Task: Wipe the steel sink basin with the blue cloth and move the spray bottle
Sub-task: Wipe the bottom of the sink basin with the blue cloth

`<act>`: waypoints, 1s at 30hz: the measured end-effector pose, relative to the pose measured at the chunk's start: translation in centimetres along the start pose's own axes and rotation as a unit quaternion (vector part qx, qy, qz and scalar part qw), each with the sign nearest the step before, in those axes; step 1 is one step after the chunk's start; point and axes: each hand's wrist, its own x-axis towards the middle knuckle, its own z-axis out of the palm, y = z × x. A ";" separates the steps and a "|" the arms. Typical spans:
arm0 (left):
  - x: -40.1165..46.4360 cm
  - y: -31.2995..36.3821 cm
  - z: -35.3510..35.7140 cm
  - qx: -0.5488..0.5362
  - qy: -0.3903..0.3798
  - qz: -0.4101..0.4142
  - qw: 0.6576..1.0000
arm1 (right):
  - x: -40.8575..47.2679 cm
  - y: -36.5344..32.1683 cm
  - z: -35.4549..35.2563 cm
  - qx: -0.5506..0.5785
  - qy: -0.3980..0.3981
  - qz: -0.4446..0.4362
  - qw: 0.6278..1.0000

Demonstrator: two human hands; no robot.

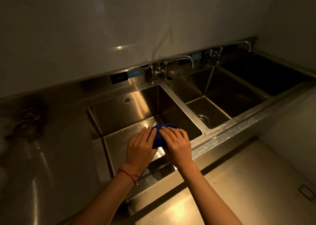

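Head view: cloth (pixel 161 135), blue, bunched, lying in the left basin (pixel 130 108) at about 5 o'clock of its floor. Left hand (pixel 139 147) and right hand (pixel 177 145) both pressing on it, fingers curling over the fabric, left at 8 o'clock, right at 4 o'clock. Faucet (pixel 171 65) standing at 12 o'clock behind the basin. Spray bottle: cannot tell where

A bunched dark blue cloth (pixel 161 135) lies low in the leftmost steel sink basin (pixel 130 110), near its front wall.
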 end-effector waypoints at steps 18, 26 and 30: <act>11.7 1.4 6.3 -0.094 0.038 0.164 0.981 | 2.9 8.5 2.1 -0.078 0.008 0.074 0.994; 14.9 3.3 8.0 -0.096 0.020 0.190 0.977 | 2.9 12.6 2.6 -0.065 0.004 0.100 0.993; 16.6 5.1 9.2 -0.093 0.020 0.189 0.977 | 2.8 15.4 2.5 -0.047 -0.008 0.112 0.993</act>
